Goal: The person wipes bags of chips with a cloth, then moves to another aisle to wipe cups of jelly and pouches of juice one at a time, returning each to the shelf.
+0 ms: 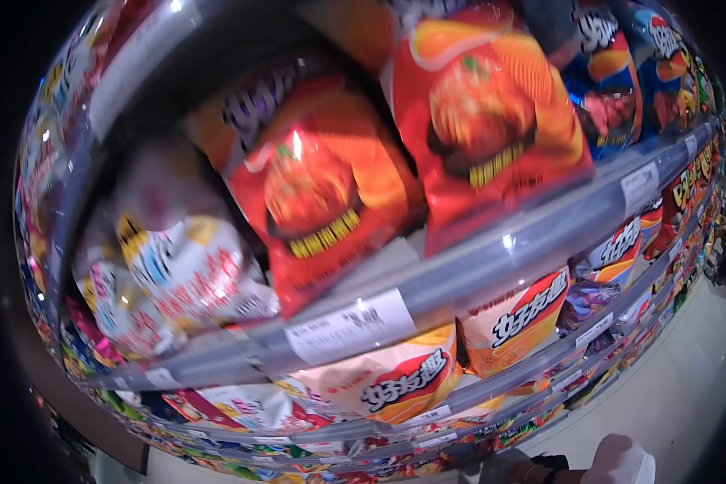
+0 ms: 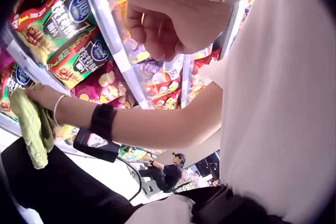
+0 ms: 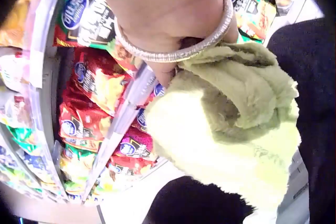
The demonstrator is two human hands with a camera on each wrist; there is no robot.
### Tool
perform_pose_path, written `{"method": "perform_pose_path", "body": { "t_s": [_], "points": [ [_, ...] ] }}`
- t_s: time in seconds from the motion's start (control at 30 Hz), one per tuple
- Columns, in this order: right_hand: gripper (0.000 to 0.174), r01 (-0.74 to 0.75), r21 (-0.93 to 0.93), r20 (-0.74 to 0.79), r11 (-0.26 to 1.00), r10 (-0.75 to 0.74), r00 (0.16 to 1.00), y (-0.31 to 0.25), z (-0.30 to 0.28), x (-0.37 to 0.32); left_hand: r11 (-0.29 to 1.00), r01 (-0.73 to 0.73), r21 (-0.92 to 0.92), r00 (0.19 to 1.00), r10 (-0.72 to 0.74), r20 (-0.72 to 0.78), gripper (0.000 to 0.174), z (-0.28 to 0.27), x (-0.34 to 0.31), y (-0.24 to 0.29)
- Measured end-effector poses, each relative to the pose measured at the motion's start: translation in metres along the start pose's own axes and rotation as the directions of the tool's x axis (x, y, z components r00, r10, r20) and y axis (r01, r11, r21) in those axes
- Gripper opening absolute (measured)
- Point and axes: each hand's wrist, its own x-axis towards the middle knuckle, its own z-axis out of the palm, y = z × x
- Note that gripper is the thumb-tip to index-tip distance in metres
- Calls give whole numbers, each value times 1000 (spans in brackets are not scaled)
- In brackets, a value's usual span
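My left hand point(image 2: 163, 24), with a metal band at its wrist, hangs at the top of the left wrist view, its fingers loosely curled around nothing, in front of the snack shelves. A yellow-green fluffy cloth point(image 3: 226, 129) is gripped by my right hand point(image 3: 173, 19), which wears a silvery bangle; the fingertips are partly hidden. In the left wrist view the same right hand point(image 2: 44, 96) holds the cloth point(image 2: 31, 129) beside the lower shelves. Neither hand shows in the head view.
Red chip bags point(image 1: 323, 185) and white snack bags point(image 1: 189, 270) stand behind a shelf rail point(image 1: 508, 242) with price labels. More packed shelves run below. A person in dark clothes point(image 2: 165, 174) crouches farther off. Pale floor tiles point(image 1: 669, 379) show at right.
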Motion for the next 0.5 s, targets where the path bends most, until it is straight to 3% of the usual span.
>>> {"method": "perform_pose_path", "body": {
  "t_s": [0.27, 0.33, 0.4, 0.47, 0.5],
  "points": [
    [34, -180, 345, 25, 921, 183, 983, -157, -48, -113, 976, -216, 12, 974, 215, 70, 18, -131, 14, 135],
    [34, -239, 415, 32, 878, 249, 968, -182, -64, -156, 975, -215, 48, 974, 211, 85, 24, -159, 26, 149],
    [34, -313, 463, 70, 829, 318, 946, -196, -81, -214, 936, -344, 76, 939, 342, 47, 24, -190, 51, 178],
    [41, -469, 658, 282, 589, 386, 879, -207, -94, -203, 922, -345, 178, 938, 335, 86, 16, -201, 65, 193],
    [39, -345, 617, 135, 707, 338, 932, -220, -106, -203, 897, -375, 235, 927, 368, 72, 15, -201, 70, 197]
  ]
}}
